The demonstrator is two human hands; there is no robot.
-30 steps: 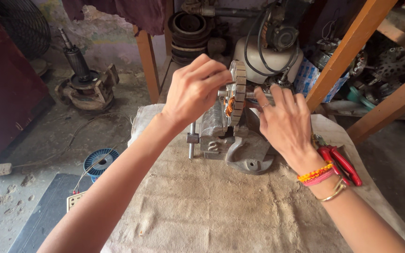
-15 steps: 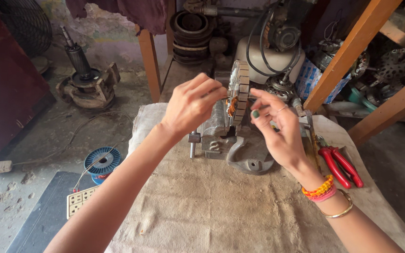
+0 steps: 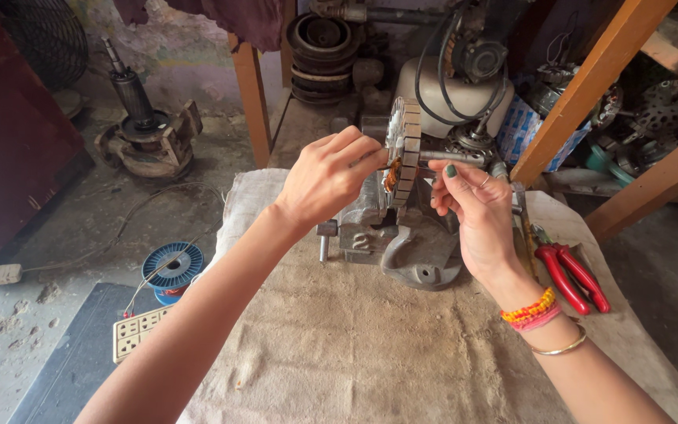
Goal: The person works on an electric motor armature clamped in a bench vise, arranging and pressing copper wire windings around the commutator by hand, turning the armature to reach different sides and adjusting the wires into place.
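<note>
Left hand (image 3: 325,182) pinches copper wire at the stator core (image 3: 403,151) on the winding jig (image 3: 390,228); right hand (image 3: 476,208) steadies its shaft. Keep tension even, turns snug.

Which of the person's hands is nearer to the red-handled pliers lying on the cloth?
Right. The right hand is just left of the red-handled pliers, its wrist close beside them. The left hand is farther away, across the stator core that both hands touch.

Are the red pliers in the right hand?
No, the red pliers lie on the cloth beside the right hand.
</note>
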